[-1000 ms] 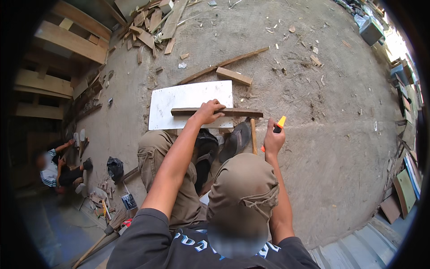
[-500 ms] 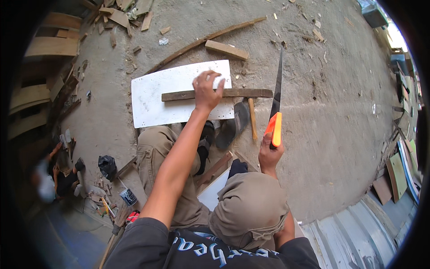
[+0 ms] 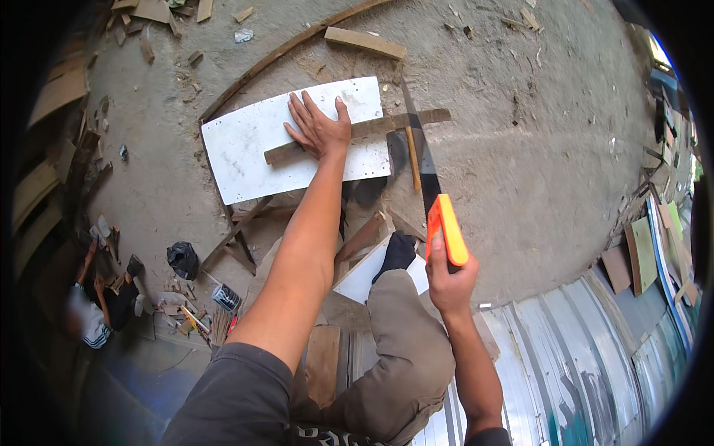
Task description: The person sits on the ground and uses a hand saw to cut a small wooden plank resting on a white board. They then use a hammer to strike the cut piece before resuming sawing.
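In the head view, the left hand lies flat with fingers spread apart, pressing down on a long wood strip. The strip lies across a white board on the dirt floor. The right hand has its grip closed tight around the orange handle of a hand saw. The saw's dark blade crosses the strip just to the right of the white board. A foot in a dark sock rests below the board. Wood scraps lie above the board.
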Motion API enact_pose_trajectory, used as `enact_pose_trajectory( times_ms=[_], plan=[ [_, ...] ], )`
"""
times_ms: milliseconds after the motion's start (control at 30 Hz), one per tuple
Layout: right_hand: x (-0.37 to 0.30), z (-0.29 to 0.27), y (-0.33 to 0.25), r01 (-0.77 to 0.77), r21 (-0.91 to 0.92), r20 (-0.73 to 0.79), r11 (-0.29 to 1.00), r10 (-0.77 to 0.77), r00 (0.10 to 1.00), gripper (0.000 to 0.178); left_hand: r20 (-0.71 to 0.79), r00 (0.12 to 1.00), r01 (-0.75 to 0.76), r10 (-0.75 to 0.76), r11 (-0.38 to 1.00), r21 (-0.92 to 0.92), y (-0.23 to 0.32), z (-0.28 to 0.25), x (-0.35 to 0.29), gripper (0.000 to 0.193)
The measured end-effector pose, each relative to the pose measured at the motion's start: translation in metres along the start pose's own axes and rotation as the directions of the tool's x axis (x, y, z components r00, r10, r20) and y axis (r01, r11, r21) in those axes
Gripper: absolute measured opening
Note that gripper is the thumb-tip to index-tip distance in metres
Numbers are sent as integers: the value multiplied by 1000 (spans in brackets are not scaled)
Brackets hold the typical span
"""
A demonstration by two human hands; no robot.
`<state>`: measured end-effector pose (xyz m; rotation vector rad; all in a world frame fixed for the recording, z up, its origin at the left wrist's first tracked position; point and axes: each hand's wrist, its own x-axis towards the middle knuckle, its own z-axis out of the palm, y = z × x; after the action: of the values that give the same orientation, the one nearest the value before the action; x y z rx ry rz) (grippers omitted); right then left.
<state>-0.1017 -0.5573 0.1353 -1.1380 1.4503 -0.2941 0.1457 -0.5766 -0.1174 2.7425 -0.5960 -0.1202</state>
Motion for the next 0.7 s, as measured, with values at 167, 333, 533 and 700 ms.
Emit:
enact_pose_trajectory(
  times_ms=[167, 333, 533, 700],
  plan=[
    [-17, 5, -28, -6, -132, 20, 991, 9, 1000, 23, 55, 992, -117, 115, 993, 32, -2, -6, 1, 82],
    [-37, -14, -34, 72, -253, 50, 965, -61, 997, 22, 120, 985, -131, 125, 991, 37, -7, -16, -17, 80],
    [-62, -9, -38, -6, -164, -28, 986, 1, 1000, 23, 160, 972, -169, 169, 985, -12, -24, -27, -57, 80],
    [-91, 1, -33, -29, -192, -66, 981, 16, 998, 20, 254, 960, -133, 121, 991, 32, -28, -32, -66, 74]
  ],
)
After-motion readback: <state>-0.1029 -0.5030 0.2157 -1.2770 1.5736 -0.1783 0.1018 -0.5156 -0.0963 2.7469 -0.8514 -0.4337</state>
